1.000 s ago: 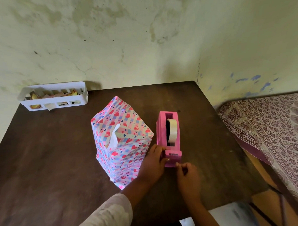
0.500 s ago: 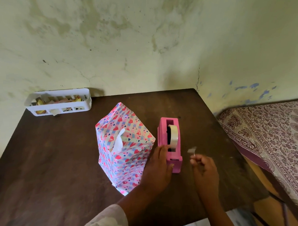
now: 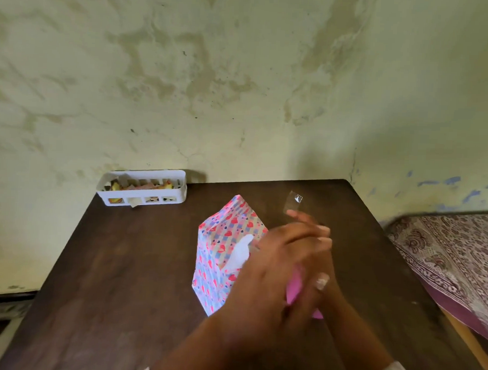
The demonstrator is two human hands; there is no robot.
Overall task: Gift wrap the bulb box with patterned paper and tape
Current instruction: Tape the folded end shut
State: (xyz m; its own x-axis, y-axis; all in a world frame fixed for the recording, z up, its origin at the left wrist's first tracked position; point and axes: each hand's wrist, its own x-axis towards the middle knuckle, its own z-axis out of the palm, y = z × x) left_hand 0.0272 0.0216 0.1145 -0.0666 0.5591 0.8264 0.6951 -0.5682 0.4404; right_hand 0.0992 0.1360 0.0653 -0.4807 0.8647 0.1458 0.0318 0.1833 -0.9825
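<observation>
Both hands are raised together in the near middle of the view, above the dark wooden table (image 3: 127, 277), and they overlap each other. The left hand (image 3: 264, 272) comes from the lower left, its fingers long and rather straight, reaching to the right across the other hand. The right hand (image 3: 320, 289) comes from the lower right and lies partly behind the left one; one thumbnail is visible near the middle. At the far tips of the fingers stands a short strip of clear tape (image 3: 293, 203), upright and a little tilted, held at its lower end. Because of motion blur it is not possible to tell which hand pinches the strip, or how far each hand is closed.

Just behind and to the left of the hands stands the wrapped box (image 3: 223, 240), upright on the table, covered in paper with red and pink hearts on pale stripes. Its top is folded, and a white flap of paper shows there, just beside the left hand. Whether the hand touches the paper cannot be told. Under the hands a small part of the pink tape dispenser (image 3: 295, 287) shows, to the right of the box.

Farther away, at the back left corner of the table, a white plastic basket (image 3: 141, 200) with paper scraps stands against the stained wall (image 3: 213, 85). At the right edge is a patterned cloth (image 3: 452, 250).
</observation>
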